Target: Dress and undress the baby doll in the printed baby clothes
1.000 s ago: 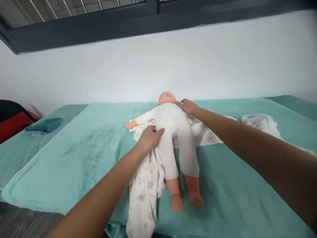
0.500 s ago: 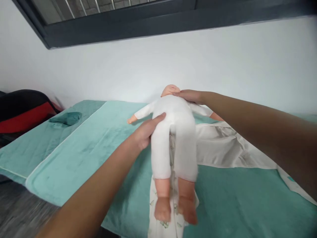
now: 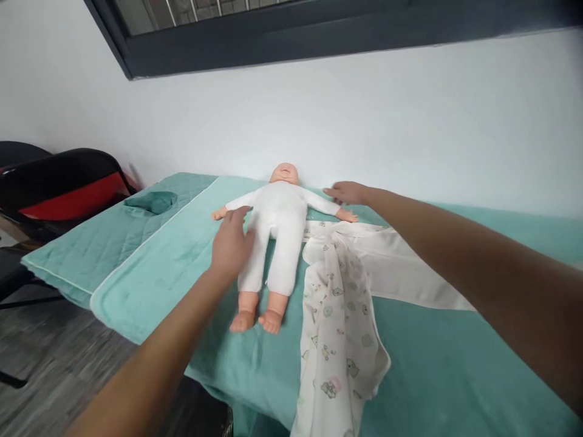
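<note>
A baby doll [image 3: 277, 233] in a white bodysuit lies on its back on a teal towel [image 3: 182, 261], head towards the wall, arms spread. My left hand [image 3: 231, 244] hovers open beside the doll's hip, fingers together and stretched, holding nothing. My right hand [image 3: 347, 193] lies open and flat on the towel just beyond the doll's far arm. A white patterned baby cloth [image 3: 341, 303] is spread to the right of the doll and hangs over the bed's front edge.
The bed wears a teal cover [image 3: 82, 249] with a small folded teal cloth [image 3: 152, 201] at the left. A black and red chair [image 3: 64, 188] stands left of the bed. A white wall and a dark window frame [image 3: 319, 36] rise behind.
The doll was lifted off the patterned cloth, carried left and laid down on the bare towel. Both hands have let go of it and opened.
</note>
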Demonstrator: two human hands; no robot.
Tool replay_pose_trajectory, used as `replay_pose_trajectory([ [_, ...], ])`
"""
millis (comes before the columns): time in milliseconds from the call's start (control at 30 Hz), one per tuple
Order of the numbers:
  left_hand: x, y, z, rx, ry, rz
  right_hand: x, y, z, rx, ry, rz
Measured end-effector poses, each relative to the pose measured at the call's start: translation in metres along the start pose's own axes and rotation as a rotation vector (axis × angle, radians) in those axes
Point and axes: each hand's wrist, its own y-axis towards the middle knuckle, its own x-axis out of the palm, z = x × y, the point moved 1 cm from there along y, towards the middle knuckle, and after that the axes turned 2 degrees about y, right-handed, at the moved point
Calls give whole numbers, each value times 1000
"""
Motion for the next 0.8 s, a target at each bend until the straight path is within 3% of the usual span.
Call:
replay_pose_trajectory([
  [67,-2,-33,20,418,275,-129,-8,-33,43,104,-132,-17],
  [133,6,-71,41,787,407,-357,-15,-72,75,144,-233,-67],
  [233,33,-113,65,931,470,-469,-15,-129,84,95,-245,-90],
  [367,74,-126,94,818,444,-317,5,-202,36,-83,-204,-107],
  [433,89,-121,109,778,393,-245,17,-244,4,-402,-160,-129],
  [500,99,-115,125,746,317,-260,24,-288,-18,-519,-170,-205],
  [567,101,-113,140,600,199,-316,24,-323,-25,-433,-154,-199],
  [700,82,-122,177,217,-217,-232,8,-360,0,33,-19,-7],
  [733,74,-128,188,193,-340,-191,6,-364,7,75,39,13],
  [800,56,-145,210,192,-552,-140,12,-372,14,-29,210,-2],
])
